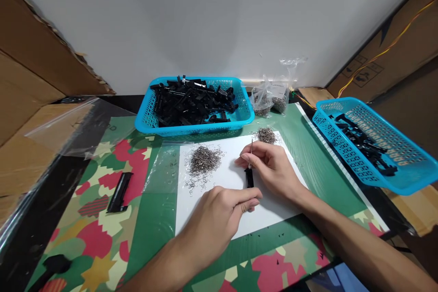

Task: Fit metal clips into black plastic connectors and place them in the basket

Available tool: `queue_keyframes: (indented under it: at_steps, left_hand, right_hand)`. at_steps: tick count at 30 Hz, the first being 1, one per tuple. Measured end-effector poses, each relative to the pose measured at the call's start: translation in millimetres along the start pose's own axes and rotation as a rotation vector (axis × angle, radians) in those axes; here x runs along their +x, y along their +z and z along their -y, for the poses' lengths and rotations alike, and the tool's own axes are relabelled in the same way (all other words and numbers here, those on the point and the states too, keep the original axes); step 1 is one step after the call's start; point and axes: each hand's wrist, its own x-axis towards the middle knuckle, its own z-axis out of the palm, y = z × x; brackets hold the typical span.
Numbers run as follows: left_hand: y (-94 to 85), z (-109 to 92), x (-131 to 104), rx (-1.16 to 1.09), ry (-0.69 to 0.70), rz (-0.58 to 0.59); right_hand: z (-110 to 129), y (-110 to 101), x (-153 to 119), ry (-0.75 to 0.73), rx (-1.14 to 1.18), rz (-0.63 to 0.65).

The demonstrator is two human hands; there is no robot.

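Note:
My left hand (227, 205) reaches in from the lower left, fingers closed on the near end of a small black plastic part (250, 178) over the white paper (267, 210). My right hand (272, 166) pinches a thin metal tool (252, 147) that stands nearly upright, its lower end at the part's far end. I cannot make out the tool's exact kind. Left of the right hand lies a big pile of tiny bent wire pieces (205, 160). Just beyond that hand is a smaller wire pile (266, 135).
A blue basket (143, 121) full of black parts stands at the back, another blue basket (407, 182) at the right. Clear bags (270, 100) of wire pieces lie behind the paper. One long black part (119, 193) rests at left on the patterned green sheet (153, 237).

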Motion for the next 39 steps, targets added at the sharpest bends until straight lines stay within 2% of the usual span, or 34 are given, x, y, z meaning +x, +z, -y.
queue_keyframes:
  at_steps: [15, 19, 22, 27, 30, 34, 39]
  left_hand:
    - [3.9, 4.1, 0.5, -0.011, 0.014, -0.040]
    - [1.5, 1.6, 1.8, 0.022, 0.051, -0.043]
    - [0.9, 0.1, 0.2, 0.050, 0.128, -0.078]
    - [4.8, 2.4, -7.0, 0.165, 0.342, -0.119]
    - [6.6, 5.8, -9.3, 0.211, 0.408, -0.165]
    - [4.0, 7.6, -9.9, 0.132, 0.346, -0.228]
    - [-5.0, 1.4, -7.7, 0.060, 0.157, -0.287]
  right_hand:
    - [-2.7, 1.1, -5.2, -0.154, -0.313, -0.007]
    - [-4.9, 4.4, -5.1, -0.104, -0.154, -0.047]
    - [-1.3, 3.4, -5.5, -0.106, -0.046, -0.074]
    - [8.2, -7.7, -3.7, -0.201, 0.013, -0.183]
    - [8.7, -16.2, -0.3, -0.213, 0.029, -0.214]
    - [8.6, -25.5, 1.2, -0.216, -0.014, -0.139]
    - [18.8, -31.8, -1.5, -0.190, -0.008, 0.131]
